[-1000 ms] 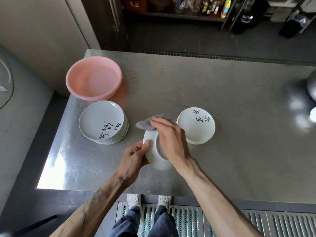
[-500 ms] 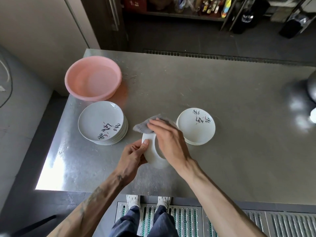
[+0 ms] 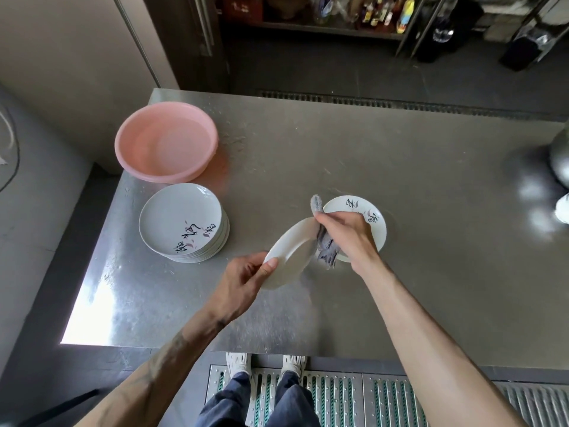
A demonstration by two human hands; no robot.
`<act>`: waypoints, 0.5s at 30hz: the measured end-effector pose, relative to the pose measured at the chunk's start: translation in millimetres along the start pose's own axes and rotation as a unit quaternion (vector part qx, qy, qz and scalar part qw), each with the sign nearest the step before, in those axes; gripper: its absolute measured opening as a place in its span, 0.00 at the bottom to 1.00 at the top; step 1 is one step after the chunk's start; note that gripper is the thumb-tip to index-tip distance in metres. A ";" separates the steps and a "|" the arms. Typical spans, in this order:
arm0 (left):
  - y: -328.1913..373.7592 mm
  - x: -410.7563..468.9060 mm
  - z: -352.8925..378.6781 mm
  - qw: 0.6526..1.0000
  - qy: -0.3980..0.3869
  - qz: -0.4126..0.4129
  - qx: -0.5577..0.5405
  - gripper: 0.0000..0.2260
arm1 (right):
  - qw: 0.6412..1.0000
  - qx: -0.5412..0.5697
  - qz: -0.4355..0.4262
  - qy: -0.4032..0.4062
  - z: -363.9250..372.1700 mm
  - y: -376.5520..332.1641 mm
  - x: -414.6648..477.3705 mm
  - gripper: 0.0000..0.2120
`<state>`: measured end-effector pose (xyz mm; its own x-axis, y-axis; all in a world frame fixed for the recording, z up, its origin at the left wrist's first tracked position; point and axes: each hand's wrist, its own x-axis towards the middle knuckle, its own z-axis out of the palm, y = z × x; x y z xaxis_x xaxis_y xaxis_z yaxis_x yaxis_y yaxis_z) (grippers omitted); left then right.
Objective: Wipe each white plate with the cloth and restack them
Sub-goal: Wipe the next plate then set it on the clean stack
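Pinches tilted plate [image 3: 292, 251] by rim, left hand [image 3: 243, 282] | clamps limp cloth [image 3: 326, 252] against plate, right hand [image 3: 348, 232] | likely slick, brittle: hold rim

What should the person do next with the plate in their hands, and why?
Probably lay the held plate onto the right plate. The left hand grips it tilted by the rim, the right hand holds the cloth at its far edge, and the right plate lies just beyond.

Restaurant kitchen: steel worktable [image 3: 400, 180], floor grating [image 3: 338, 402], bottle shelf [image 3: 308, 24].
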<state>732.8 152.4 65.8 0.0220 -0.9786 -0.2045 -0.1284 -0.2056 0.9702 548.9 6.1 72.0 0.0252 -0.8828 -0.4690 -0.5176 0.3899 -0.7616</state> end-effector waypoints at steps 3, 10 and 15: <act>-0.9 5.7 0.7 0.994 0.005 0.044 0.097 0.16 | 0.999 0.007 0.030 -0.019 -8.6 -1.8 6.3 0.15; -16.8 16.5 7.2 0.966 0.003 0.109 0.234 0.13 | 0.996 0.076 0.038 0.013 -24.7 12.5 1.3 0.10; -29.7 28.7 26.3 0.953 0.060 0.146 0.257 0.16 | 0.987 0.148 0.023 0.057 -33.2 41.2 -1.8 0.16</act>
<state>711.1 130.5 27.6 0.0211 -0.9936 0.1107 -0.6153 0.0743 0.7848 499.1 15.1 56.4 -0.0974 -0.8797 -0.4654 -0.2433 0.4745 -0.8460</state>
